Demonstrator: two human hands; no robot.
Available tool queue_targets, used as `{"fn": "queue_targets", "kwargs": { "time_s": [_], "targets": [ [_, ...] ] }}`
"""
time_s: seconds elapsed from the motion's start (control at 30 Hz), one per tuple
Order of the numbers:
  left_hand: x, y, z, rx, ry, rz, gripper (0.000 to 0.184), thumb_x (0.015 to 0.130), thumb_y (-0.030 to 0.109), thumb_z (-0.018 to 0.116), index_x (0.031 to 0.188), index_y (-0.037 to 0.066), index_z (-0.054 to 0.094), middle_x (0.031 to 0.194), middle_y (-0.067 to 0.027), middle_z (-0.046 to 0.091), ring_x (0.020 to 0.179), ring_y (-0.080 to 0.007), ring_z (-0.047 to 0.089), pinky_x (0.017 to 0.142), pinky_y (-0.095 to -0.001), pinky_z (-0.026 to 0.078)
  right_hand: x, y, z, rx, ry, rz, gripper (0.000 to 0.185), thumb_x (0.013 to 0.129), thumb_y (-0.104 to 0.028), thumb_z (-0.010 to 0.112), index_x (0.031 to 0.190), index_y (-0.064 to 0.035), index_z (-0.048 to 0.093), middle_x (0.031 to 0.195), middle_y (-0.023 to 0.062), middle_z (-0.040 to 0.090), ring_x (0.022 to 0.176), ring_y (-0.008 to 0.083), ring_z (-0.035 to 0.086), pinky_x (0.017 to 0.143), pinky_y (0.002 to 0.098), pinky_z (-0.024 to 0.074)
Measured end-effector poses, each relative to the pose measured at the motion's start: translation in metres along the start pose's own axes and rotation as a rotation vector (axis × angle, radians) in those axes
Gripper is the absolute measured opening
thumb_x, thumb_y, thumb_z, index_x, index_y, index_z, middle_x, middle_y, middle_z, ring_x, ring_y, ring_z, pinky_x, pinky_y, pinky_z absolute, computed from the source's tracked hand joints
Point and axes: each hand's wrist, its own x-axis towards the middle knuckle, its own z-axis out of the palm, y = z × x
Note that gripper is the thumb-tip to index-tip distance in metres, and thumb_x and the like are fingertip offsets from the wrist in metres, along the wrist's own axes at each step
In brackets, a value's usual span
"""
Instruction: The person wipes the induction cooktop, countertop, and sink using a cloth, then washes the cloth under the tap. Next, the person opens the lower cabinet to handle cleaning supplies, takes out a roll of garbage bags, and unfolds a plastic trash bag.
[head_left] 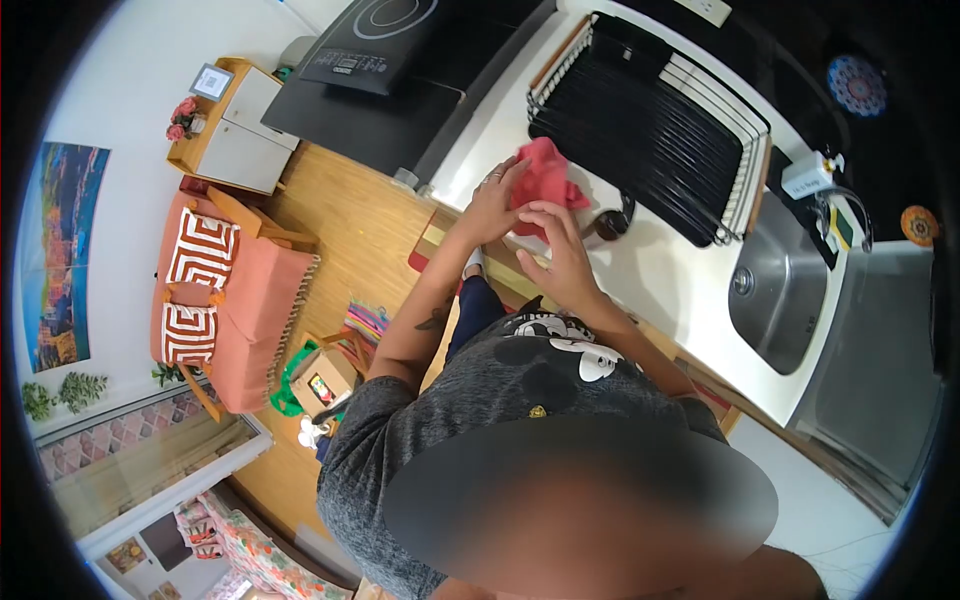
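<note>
A crumpled red cloth (pixel 543 178) lies on the white countertop (pixel 665 285), in front of the black dish rack (pixel 640 125). My left hand (pixel 490 205) is at the cloth's left side, its fingers closed on the edge. Just below the cloth is my right hand (pixel 562 255), with curved fingers near its lower edge and the thumb held apart. Beside the cloth, to the right, sits a small dark cup or pot (pixel 610 224) with a black handle.
A steel sink (pixel 785 290) with a faucet (pixel 850 205) is at the right. An induction cooktop (pixel 365 45) stands at the upper left. Further off are a pink sofa (pixel 250 310), a cabinet (pixel 240 145) and a cardboard box (pixel 322 382) on the left.
</note>
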Motion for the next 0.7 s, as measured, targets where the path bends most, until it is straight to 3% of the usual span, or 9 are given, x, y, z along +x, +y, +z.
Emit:
{"fn": "queue_targets", "kwargs": {
  "time_s": [0.07,0.13,0.2,0.27,0.4,0.5,0.57,0.6,0.7],
  "targets": [
    [0.024,-0.020,-0.037,-0.114,-0.145,0.126,0.053,0.078,0.020,0.064,0.124,0.001,0.045,0.124,-0.0199,0.047,0.120,-0.0301,0.041,0.099,-0.0357,0.032,0.026,0.005,0.019,0.049,0.036,0.016,0.038,0.068,-0.004,0.062,0.105,-0.0032,0.051,0.110,0.0143,0.047,0.105,0.0321,0.046,0.090,0.0381,0.0388],
    [0.049,-0.031,-0.101,-0.228,-0.306,-0.034,0.041,0.084,0.017,0.058,0.121,0.001,0.048,0.121,-0.0145,0.051,0.113,-0.0204,0.047,0.095,-0.0318,0.037,0.058,0.017,0.041,0.009,0.098,0.025,0.038,0.068,-0.003,0.062,0.104,-0.0031,0.052,0.109,0.0142,0.048,0.105,0.0319,0.046,0.089,0.0379,0.0390],
    [0.083,-0.060,-0.159,-0.540,-0.270,-0.123,0.033,0.087,0.014,0.055,0.117,0.000,0.052,0.111,-0.0084,0.057,0.103,-0.0142,0.053,0.088,-0.0271,0.041,0.098,0.034,0.068,0.054,0.152,0.072,0.036,0.068,-0.001,0.061,0.103,-0.0032,0.053,0.109,0.0148,0.048,0.104,0.0309,0.047,0.090,0.0368,0.0387],
    [0.127,-0.093,-0.209,-0.451,-0.065,-0.103,0.028,0.086,0.016,0.058,0.110,0.002,0.058,0.096,-0.0029,0.062,0.088,-0.0071,0.054,0.077,-0.0211,0.043,0.148,0.043,0.092,0.051,0.221,0.111,0.036,0.069,-0.002,0.060,0.104,-0.0035,0.053,0.109,0.0151,0.049,0.104,0.0313,0.047,0.090,0.0363,0.0382],
    [0.249,-0.185,-0.277,-0.280,0.167,0.012,0.025,0.085,0.017,0.057,0.103,0.001,0.062,0.081,-0.0014,0.064,0.074,-0.0067,0.055,0.068,-0.0202,0.043,0.254,0.067,0.115,-0.028,0.357,0.036,0.030,0.072,-0.002,0.059,0.102,-0.0036,0.054,0.108,0.0152,0.049,0.104,0.0311,0.048,0.091,0.0356,0.0379],
    [0.352,-0.235,-0.291,-0.232,0.133,0.103,0.027,0.083,0.020,0.059,0.105,0.004,0.062,0.082,-0.0044,0.066,0.072,-0.0120,0.059,0.067,-0.0234,0.046,0.317,0.085,0.115,-0.121,0.437,0.065,0.031,0.071,-0.002,0.060,0.101,-0.0040,0.055,0.108,0.0140,0.050,0.103,0.0312,0.049,0.090,0.0355,0.0386],
    [0.410,-0.263,-0.281,-0.031,0.199,0.284,0.031,0.081,0.025,0.061,0.106,0.007,0.062,0.086,-0.0094,0.067,0.073,-0.0208,0.063,0.070,-0.0279,0.048,0.347,0.098,0.111,-0.190,0.463,0.091,0.032,0.070,-0.002,0.061,0.101,-0.0047,0.055,0.107,0.0133,0.050,0.102,0.0314,0.049,0.089,0.0363,0.0390],
    [0.430,-0.263,-0.277,0.085,0.143,0.212,0.035,0.084,0.029,0.059,0.105,0.001,0.061,0.096,-0.0127,0.064,0.086,-0.0198,0.062,0.079,-0.0288,0.046,0.360,0.106,0.111,-0.209,0.472,0.100,0.032,0.070,-0.002,0.061,0.101,-0.0047,0.055,0.107,0.0133,0.050,0.102,0.0314,0.049,0.089,0.0363,0.0390],
    [0.477,-0.272,-0.251,0.257,0.231,0.287,0.040,0.077,0.037,0.062,0.101,0.005,0.064,0.090,-0.0149,0.065,0.089,-0.0302,0.061,0.081,-0.0366,0.047,0.390,0.133,0.109,-0.382,0.460,0.066,0.032,0.072,-0.004,0.062,0.103,-0.0050,0.056,0.107,0.0106,0.051,0.099,0.0264,0.052,0.084,0.0313,0.0431]
  ]
}}
